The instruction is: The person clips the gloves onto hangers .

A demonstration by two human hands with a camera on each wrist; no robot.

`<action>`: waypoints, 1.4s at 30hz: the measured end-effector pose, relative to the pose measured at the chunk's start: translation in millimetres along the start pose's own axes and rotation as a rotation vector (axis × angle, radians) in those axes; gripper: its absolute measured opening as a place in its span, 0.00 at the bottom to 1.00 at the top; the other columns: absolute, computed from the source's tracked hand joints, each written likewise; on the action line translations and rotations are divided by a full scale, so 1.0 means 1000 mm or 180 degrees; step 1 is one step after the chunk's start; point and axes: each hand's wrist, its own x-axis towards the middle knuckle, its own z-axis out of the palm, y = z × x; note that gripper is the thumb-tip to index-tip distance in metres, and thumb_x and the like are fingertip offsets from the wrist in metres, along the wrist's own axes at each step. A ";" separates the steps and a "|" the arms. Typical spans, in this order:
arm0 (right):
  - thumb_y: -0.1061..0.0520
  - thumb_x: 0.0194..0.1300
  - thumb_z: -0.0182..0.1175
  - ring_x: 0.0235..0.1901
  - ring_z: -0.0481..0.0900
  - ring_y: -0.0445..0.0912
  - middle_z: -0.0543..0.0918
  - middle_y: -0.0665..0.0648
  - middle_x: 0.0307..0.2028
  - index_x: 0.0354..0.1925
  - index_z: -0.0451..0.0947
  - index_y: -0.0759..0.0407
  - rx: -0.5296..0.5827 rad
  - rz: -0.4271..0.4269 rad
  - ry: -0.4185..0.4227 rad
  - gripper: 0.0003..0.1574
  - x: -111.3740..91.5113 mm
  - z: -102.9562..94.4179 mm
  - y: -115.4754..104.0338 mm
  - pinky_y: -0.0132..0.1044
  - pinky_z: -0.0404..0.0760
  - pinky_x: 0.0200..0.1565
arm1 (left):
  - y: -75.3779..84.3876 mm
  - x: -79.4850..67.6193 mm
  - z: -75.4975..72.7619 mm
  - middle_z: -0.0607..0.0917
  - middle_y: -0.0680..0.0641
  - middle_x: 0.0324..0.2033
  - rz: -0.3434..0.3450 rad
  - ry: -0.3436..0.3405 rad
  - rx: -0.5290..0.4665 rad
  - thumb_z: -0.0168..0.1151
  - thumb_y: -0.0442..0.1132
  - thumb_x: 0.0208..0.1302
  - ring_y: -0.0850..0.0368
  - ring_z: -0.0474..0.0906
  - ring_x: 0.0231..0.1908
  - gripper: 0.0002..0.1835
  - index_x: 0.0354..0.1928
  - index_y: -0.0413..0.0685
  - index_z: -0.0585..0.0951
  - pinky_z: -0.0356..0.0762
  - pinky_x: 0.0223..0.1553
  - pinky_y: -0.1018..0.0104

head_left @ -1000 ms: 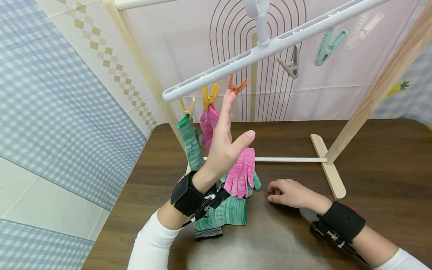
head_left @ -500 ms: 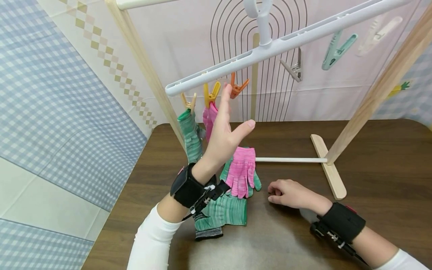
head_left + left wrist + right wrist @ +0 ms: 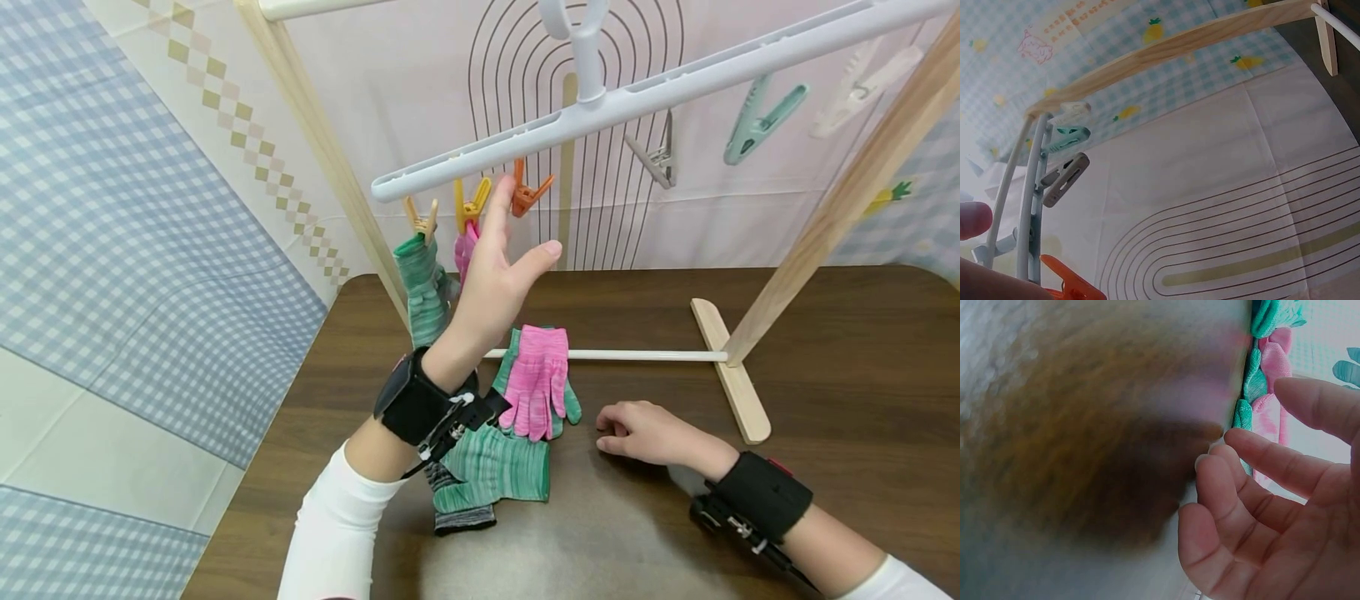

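Observation:
My left hand (image 3: 487, 283) is raised with fingers straight and thumb spread. Its fingertips are right at an orange clothespin (image 3: 528, 198) under a white hanger bar (image 3: 637, 98). Partly behind this hand hangs a pink glove (image 3: 465, 250), clipped by a yellow clothespin (image 3: 472, 204). A green striped glove (image 3: 422, 287) hangs from a beige clothespin (image 3: 422, 220) at the bar's left end. Low at the tabletop, my right hand (image 3: 652, 429) rests with loosely curled fingers and holds nothing. Left of it lie a pink glove (image 3: 536, 375) and green gloves (image 3: 502, 467).
A wooden stand (image 3: 832, 208) frames the hanger, with a white rod (image 3: 645, 355) across its base. Grey (image 3: 660, 154), mint (image 3: 761, 121) and white (image 3: 862, 87) clothespins hang at the bar's right. A dark grey cuff (image 3: 465, 518) shows under the green gloves.
The hanger bar has turned, its left end shifting up and its right-hand clothespins rightward. My left hand has risen a little and moved slightly left. The right hand has stayed nearly still.

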 end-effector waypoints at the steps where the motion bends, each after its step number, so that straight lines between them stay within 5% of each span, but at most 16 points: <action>1: 0.54 0.57 0.58 0.22 0.64 0.36 0.69 0.47 0.20 0.35 0.76 0.60 -0.0001 -0.0012 0.0004 0.11 0.000 0.000 0.000 0.28 0.64 0.25 | 0.000 0.001 0.000 0.45 0.48 0.68 -0.0013 0.0001 -0.0007 0.51 0.32 0.60 0.65 0.39 0.67 0.38 0.67 0.41 0.42 0.42 0.66 0.66; 33: 0.55 0.57 0.58 0.22 0.65 0.37 0.70 0.47 0.21 0.36 0.76 0.61 -0.0007 0.0035 -0.0030 0.11 0.002 0.001 0.002 0.29 0.64 0.25 | 0.008 0.023 -0.002 0.46 0.51 0.68 -0.0254 0.0006 -0.0442 0.48 0.31 0.62 0.66 0.43 0.67 0.36 0.67 0.43 0.42 0.47 0.65 0.70; 42: 0.54 0.57 0.58 0.22 0.65 0.37 0.70 0.47 0.21 0.37 0.76 0.62 0.0011 0.0024 -0.0044 0.13 0.001 0.000 0.001 0.29 0.64 0.25 | 0.027 0.021 0.001 0.46 0.47 0.68 -0.0355 0.0024 -0.0477 0.41 0.29 0.64 0.61 0.42 0.67 0.31 0.67 0.41 0.44 0.49 0.65 0.68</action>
